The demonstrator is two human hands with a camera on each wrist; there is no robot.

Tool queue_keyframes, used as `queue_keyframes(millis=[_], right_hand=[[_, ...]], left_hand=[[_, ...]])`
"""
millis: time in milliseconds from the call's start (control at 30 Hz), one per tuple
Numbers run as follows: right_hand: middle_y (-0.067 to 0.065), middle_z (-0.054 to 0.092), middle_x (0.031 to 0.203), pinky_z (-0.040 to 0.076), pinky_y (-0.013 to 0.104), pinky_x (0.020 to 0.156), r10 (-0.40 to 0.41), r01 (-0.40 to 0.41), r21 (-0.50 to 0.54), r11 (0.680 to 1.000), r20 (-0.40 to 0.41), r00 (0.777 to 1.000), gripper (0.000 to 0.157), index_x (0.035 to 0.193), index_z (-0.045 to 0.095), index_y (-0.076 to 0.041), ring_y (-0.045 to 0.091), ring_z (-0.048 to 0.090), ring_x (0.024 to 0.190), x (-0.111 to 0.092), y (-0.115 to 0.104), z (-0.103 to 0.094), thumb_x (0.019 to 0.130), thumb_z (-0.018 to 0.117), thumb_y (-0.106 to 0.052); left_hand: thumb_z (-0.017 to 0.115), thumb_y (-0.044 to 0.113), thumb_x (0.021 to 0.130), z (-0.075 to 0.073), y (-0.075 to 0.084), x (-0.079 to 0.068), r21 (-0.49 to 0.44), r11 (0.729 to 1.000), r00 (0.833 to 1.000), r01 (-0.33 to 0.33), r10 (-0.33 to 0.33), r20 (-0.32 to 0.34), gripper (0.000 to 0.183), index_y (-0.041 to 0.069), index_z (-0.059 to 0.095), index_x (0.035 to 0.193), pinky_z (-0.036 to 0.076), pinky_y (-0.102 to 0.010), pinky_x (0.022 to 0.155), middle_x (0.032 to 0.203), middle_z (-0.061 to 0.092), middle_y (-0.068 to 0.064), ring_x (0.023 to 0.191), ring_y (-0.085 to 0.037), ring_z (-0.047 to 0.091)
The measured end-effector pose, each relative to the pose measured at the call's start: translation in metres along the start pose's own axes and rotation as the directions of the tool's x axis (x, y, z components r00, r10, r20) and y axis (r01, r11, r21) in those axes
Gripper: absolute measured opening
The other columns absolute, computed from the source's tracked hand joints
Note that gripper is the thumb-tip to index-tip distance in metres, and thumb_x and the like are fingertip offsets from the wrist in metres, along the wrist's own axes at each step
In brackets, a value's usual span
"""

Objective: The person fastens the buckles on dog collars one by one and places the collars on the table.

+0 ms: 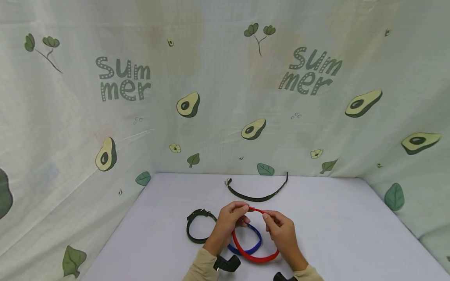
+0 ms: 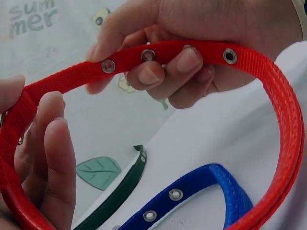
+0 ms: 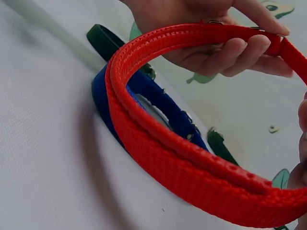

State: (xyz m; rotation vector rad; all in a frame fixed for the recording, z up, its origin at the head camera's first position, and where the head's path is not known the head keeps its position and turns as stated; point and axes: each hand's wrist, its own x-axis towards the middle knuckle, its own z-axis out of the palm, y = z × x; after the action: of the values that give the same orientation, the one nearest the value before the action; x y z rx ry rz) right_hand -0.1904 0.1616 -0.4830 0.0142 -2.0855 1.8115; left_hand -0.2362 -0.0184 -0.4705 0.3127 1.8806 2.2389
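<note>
A red collar (image 1: 258,259) with metal eyelets is held up in a loop between both hands. My left hand (image 1: 227,221) grips its buckle end; part of the buckle is hidden by the fingers. The eyelet end is pinched in my right hand (image 1: 282,233), with the thumb and fingers on the strap (image 2: 216,51). In the right wrist view, the strap runs through the buckle end at the left fingertips. Just beyond and below the red loop, a blue collar (image 1: 255,248) with eyelets lies on the table, closed in a ring.
A dark green collar (image 1: 191,233), closed in a ring, lies to the left of the hands. Farther back, another dark green collar (image 1: 258,199) lies unfastened in a curve on the white table (image 1: 337,234). A printed cloth (image 1: 218,78) hangs behind the table and along its sides.
</note>
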Motion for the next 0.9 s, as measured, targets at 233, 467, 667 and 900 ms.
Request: queue_keyframes(millis=[233,467,667,900], right_hand=[[0.008,0.055,0.062,0.037,0.022,0.042,0.080,-0.080,-0.018,0.997,-0.003,0.997,0.013,0.096,0.071,0.000,0.010,0.043,0.045,0.0018,-0.0050,-0.0001,0.098,0.066,-0.012],[0.007,0.057,0.065,0.038,0.023,0.042,0.021,-0.020,-0.025,0.999,0.017,1.000,0.018,0.102,0.073,-0.001,0.013,0.046,0.049,0.0025,0.0006,-0.0026,0.096,0.070,-0.018],[-0.001,0.057,0.064,0.039,0.025,0.043,-0.096,0.099,-0.128,0.987,0.030,0.995,0.011,0.100,0.077,-0.010,0.014,0.049,0.053,0.0009,0.0008,-0.0023,0.092,0.074,-0.016],[-0.005,0.055,0.064,0.039,0.024,0.042,-0.200,0.199,-0.158,0.967,0.010,0.980,0.010,0.098,0.078,-0.013,0.011,0.048,0.053,0.0005,0.0022,-0.0003,0.088,0.078,-0.011]], left_hand=[[0.074,0.031,0.092,0.0014,0.0001,-0.0013,-0.042,0.999,1.000,0.015,-0.016,-0.023,0.034,0.006,0.070,0.116,0.056,-0.026,0.068,0.103,0.070,-0.014,0.080,-0.017,0.067],[0.075,0.028,0.092,0.0040,-0.0002,-0.0010,-0.024,0.999,0.998,-0.028,0.027,-0.062,0.036,0.004,0.069,0.116,0.056,-0.025,0.064,0.097,0.071,-0.008,0.077,-0.017,0.067],[0.075,0.029,0.092,0.0048,0.0040,-0.0014,0.040,0.998,0.993,-0.048,0.052,-0.102,0.037,0.002,0.069,0.115,0.055,-0.026,0.066,0.101,0.073,-0.007,0.077,-0.017,0.068],[0.077,0.030,0.090,0.0065,0.0063,-0.0018,0.079,0.997,0.993,-0.021,0.030,-0.118,0.032,0.006,0.070,0.111,0.055,-0.026,0.066,0.099,0.074,-0.009,0.075,-0.016,0.068]])
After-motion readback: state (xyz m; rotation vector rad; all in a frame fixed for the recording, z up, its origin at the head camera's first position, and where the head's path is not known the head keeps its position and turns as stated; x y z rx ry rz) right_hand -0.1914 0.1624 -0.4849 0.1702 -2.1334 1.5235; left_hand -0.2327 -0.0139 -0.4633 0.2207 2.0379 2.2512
